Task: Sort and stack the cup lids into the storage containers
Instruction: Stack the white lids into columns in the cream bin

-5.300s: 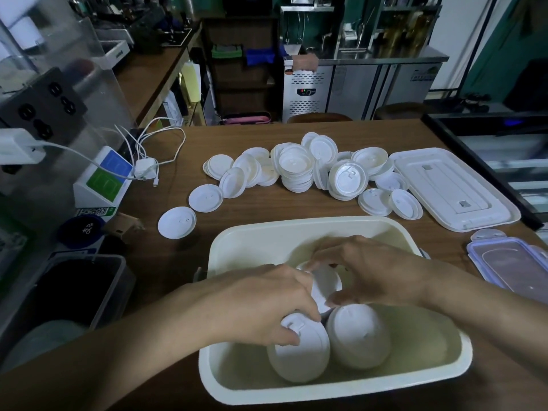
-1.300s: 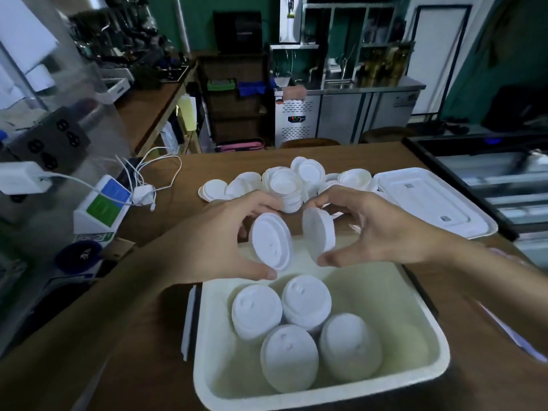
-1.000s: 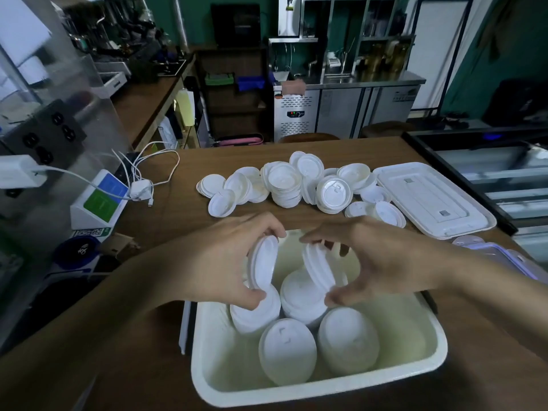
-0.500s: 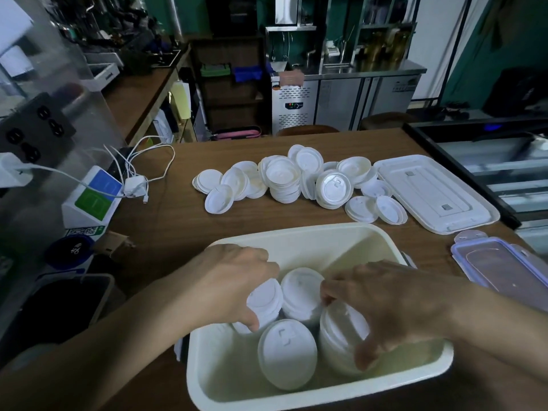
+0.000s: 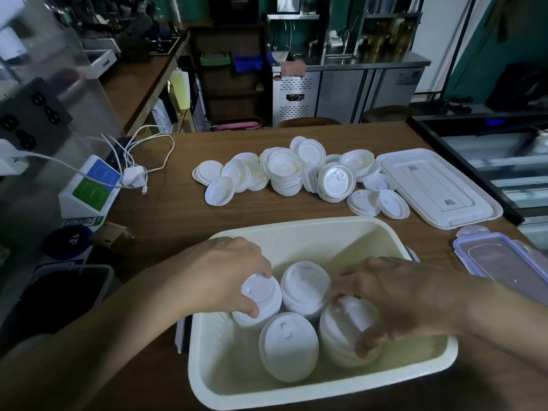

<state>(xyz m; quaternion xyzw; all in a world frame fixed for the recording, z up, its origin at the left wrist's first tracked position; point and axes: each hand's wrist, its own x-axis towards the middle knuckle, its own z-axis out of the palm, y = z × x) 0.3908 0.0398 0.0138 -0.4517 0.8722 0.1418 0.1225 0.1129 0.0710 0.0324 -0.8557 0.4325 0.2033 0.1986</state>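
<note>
Now my left grip [image 5: 225, 274] curls round the top of the rear-left stack [image 5: 262, 295] inside the cream container [image 5: 296, 232], and my right grip [image 5: 394, 298] clasps the near-right stack [image 5: 338, 333]. A second ago each held a single lid above the container. Loose lids [image 5: 284, 173] lie farther back on the desk [image 5: 166, 215].

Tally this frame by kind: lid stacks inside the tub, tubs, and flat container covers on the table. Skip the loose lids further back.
lid stacks: 4
tub: 1
covers: 2, a white cover and a clear cover
Total: 7
</note>
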